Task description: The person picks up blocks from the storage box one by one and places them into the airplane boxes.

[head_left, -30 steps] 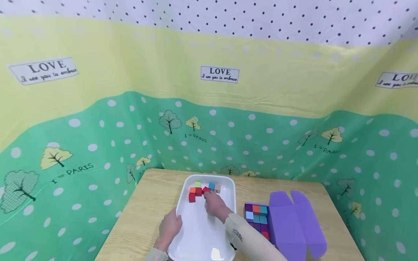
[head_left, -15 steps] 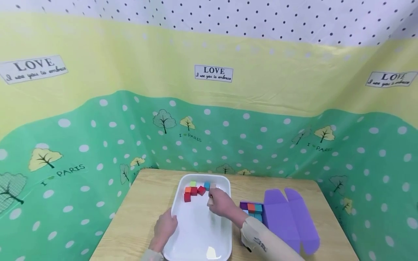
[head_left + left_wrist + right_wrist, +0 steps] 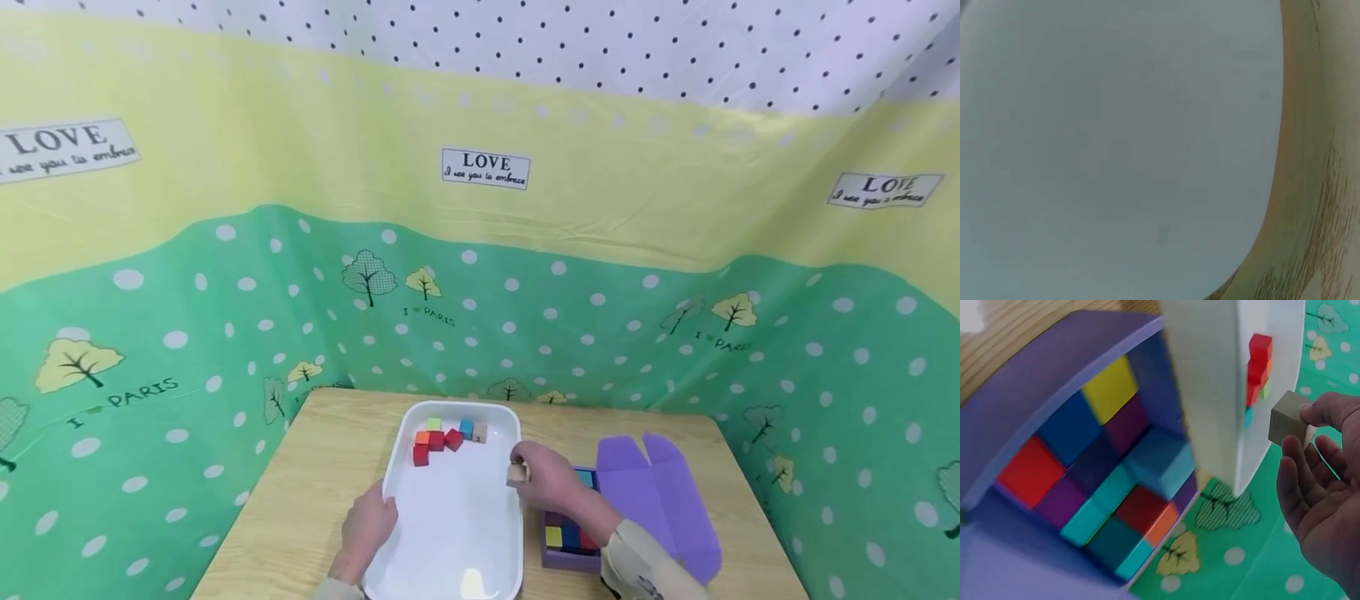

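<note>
Between thumb and fingertips, my right hand (image 3: 551,477) pinches a plain wooden cube (image 3: 1288,419), held above the white tray's right rim. My left hand (image 3: 369,525) holds the left rim of the white tray (image 3: 453,533), thumb over the edge; its other fingers are mostly hidden. Toward the tray's far end lie a light green cube (image 3: 434,424), an orange cube (image 3: 423,437), several red cubes (image 3: 421,456), a blue cube (image 3: 467,429) and a wooden cube (image 3: 479,432) with a dark mark. The left wrist view is filled by the tray's white surface.
Right of the tray, a purple box (image 3: 570,560) stands with its lid (image 3: 645,500) folded out rightward. Inside are rows of coloured cubes, among them a yellow cube (image 3: 1110,389) and a raised blue cube (image 3: 1161,461). A patterned curtain (image 3: 480,333) hangs behind the wooden table (image 3: 300,483).
My right hand has left the red cubes, picked up the plain wooden cube, and carried it rightward to the tray's right rim. The left hand has stayed at the tray. The head view has shifted slightly.
</note>
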Motion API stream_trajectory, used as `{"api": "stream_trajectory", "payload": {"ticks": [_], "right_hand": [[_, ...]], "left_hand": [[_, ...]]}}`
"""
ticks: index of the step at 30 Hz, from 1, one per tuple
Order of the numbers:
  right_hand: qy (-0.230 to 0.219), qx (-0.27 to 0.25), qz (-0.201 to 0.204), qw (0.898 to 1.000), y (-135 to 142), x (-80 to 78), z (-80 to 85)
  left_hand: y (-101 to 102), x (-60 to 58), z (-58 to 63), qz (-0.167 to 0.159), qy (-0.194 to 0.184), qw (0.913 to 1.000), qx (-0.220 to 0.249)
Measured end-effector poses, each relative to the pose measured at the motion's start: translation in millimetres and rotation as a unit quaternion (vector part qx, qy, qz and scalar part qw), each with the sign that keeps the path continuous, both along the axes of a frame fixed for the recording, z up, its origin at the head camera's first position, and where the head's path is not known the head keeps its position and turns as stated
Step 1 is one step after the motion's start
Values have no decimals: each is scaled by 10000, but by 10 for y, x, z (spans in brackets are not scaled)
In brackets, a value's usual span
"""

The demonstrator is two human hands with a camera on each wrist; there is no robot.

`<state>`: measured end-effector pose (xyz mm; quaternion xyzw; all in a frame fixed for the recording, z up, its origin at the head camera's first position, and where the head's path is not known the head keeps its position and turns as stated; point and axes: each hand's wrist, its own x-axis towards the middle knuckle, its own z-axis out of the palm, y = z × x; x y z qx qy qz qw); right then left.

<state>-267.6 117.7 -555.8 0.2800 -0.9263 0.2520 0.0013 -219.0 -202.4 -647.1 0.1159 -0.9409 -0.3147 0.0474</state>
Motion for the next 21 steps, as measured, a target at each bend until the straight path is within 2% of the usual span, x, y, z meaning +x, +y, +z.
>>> {"api": "stream_trajectory", "payload": {"ticks": [10, 14, 18, 21], "right_hand": [[512, -167, 32, 9985, 477, 78, -101], [387, -91, -130, 9991, 640, 63, -157], [129, -42, -263, 9996, 767, 72, -170], [97, -43, -354, 9993, 823, 89, -158]], "left_hand": [[4, 7, 3, 78, -90, 9999, -69], [6, -2, 12, 17, -114, 9999, -41], [4, -11, -4, 16, -150, 9999, -47], [0, -19, 0, 3, -96, 9999, -52]]}}
